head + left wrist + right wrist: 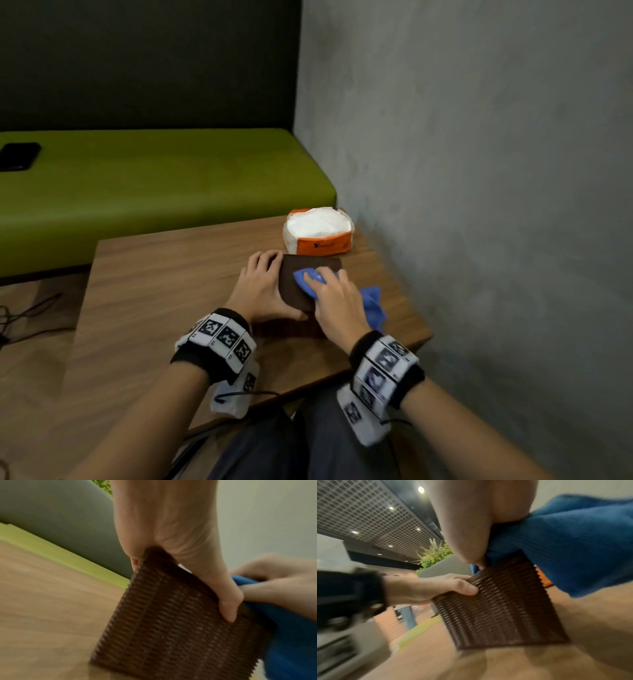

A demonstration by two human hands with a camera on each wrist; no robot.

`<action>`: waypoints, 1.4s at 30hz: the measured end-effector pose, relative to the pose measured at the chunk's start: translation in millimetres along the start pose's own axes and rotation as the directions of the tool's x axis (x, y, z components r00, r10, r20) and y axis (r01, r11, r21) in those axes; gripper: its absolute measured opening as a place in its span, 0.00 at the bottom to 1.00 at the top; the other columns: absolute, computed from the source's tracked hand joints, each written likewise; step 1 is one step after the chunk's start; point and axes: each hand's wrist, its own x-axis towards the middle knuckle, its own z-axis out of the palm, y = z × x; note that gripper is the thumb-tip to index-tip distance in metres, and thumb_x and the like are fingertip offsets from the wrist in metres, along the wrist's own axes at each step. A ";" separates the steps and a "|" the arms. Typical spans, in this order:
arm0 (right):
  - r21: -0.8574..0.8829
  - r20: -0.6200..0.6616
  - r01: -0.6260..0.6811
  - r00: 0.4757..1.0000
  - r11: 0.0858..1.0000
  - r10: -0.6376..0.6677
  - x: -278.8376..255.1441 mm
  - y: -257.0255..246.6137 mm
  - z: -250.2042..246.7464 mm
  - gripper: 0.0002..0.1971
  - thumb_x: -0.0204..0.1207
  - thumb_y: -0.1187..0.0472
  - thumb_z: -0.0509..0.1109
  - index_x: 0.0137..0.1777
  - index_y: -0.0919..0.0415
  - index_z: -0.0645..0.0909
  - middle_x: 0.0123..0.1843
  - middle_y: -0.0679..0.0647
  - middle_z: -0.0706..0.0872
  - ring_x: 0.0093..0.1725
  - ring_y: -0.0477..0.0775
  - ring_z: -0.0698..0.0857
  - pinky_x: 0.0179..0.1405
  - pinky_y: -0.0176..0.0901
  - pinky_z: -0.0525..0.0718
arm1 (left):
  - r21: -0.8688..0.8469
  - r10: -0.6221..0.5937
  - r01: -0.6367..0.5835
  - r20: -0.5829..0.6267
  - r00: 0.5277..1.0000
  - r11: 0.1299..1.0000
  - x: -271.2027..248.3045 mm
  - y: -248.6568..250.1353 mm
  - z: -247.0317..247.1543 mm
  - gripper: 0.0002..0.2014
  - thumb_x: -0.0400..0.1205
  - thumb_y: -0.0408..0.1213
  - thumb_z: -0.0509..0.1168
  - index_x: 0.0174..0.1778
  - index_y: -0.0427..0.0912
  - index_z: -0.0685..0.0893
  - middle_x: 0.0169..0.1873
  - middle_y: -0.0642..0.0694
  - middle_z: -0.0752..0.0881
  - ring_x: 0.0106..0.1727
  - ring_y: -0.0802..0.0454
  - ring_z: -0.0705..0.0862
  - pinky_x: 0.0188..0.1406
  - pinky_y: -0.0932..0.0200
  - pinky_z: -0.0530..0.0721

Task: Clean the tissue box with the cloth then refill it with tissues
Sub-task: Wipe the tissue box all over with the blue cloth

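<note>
A dark brown woven tissue box [291,291] [171,635] [501,605] stands on the wooden table [154,308]. My left hand [263,287] [171,534] [436,586] grips its left end, thumb on the near side and fingers over the top. Over the box's top my right hand [332,294] [274,582] [471,520] holds a blue cloth [308,277] [291,635] [573,540] pressed down; the cloth's loose end hangs off the right side. An opened orange and white pack of tissues [318,231] sits just behind the box.
A grey wall [479,171] runs close along the table's right edge. A green bench [154,185] stands behind the table, with a black phone [17,156] on its left end. Cables [20,318] lie on the floor to the left.
</note>
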 end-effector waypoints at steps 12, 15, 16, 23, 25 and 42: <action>0.049 0.042 0.119 0.992 0.992 -0.121 -22.6 4.4 -4.0 0.26 0.77 0.69 0.58 0.74 0.52 0.68 0.71 0.55 0.74 0.61 0.62 0.73 0.60 0.55 0.78 | 0.002 -0.008 0.008 0.022 1.000 1.000 -6.2 8.3 -1.7 0.72 0.39 0.77 0.53 0.79 0.36 0.56 0.76 0.42 0.63 0.76 0.43 0.60 0.75 0.50 0.64; 0.155 -0.063 0.003 0.998 0.988 0.007 -11.3 32.6 -15.0 0.24 0.76 0.71 0.58 0.71 0.52 0.73 0.65 0.56 0.78 0.61 0.61 0.76 0.62 0.53 0.78 | -0.345 -0.104 0.093 -0.016 0.994 0.934 -12.5 8.1 -10.3 0.69 0.45 0.78 0.58 0.80 0.40 0.57 0.77 0.43 0.59 0.78 0.43 0.56 0.79 0.49 0.59; 0.245 -0.126 -0.085 0.985 0.966 0.118 -4.3 42.4 -20.3 0.23 0.76 0.71 0.58 0.69 0.53 0.76 0.64 0.58 0.80 0.61 0.62 0.78 0.63 0.53 0.78 | -0.518 -0.198 0.143 -0.052 0.979 0.844 -12.0 4.8 -13.1 0.62 0.53 0.75 0.60 0.80 0.42 0.57 0.78 0.43 0.58 0.79 0.43 0.56 0.79 0.47 0.58; 0.633 0.132 -0.383 0.910 0.673 0.393 40.8 83.1 -19.9 0.14 0.79 0.66 0.60 0.50 0.51 0.87 0.56 0.58 0.88 0.59 0.60 0.83 0.57 0.49 0.81 | -0.774 -0.407 0.542 0.403 0.820 0.326 1.9 9.2 -19.5 0.36 0.82 0.61 0.41 0.71 0.33 0.70 0.60 0.35 0.79 0.62 0.31 0.79 0.50 0.46 0.83; 0.752 0.196 -0.378 0.910 0.540 0.364 44.3 78.6 -10.9 0.15 0.81 0.66 0.59 0.61 0.56 0.83 0.64 0.61 0.85 0.65 0.62 0.81 0.69 0.60 0.77 | -0.806 -0.415 0.533 0.406 0.814 0.258 4.5 17.8 -20.2 0.43 0.78 0.67 0.38 0.70 0.33 0.73 0.63 0.35 0.80 0.65 0.31 0.78 0.55 0.49 0.80; 0.790 -0.185 -0.142 0.873 0.597 0.452 19.3 63.6 -21.0 0.12 0.81 0.69 0.55 0.59 0.64 0.77 0.53 0.60 0.83 0.54 0.58 0.82 0.55 0.52 0.79 | -0.992 -0.403 0.072 0.024 0.915 0.105 0.2 6.6 -14.5 0.14 0.79 0.23 0.56 0.60 0.38 0.69 0.48 0.49 0.79 0.46 0.56 0.79 0.41 0.64 0.77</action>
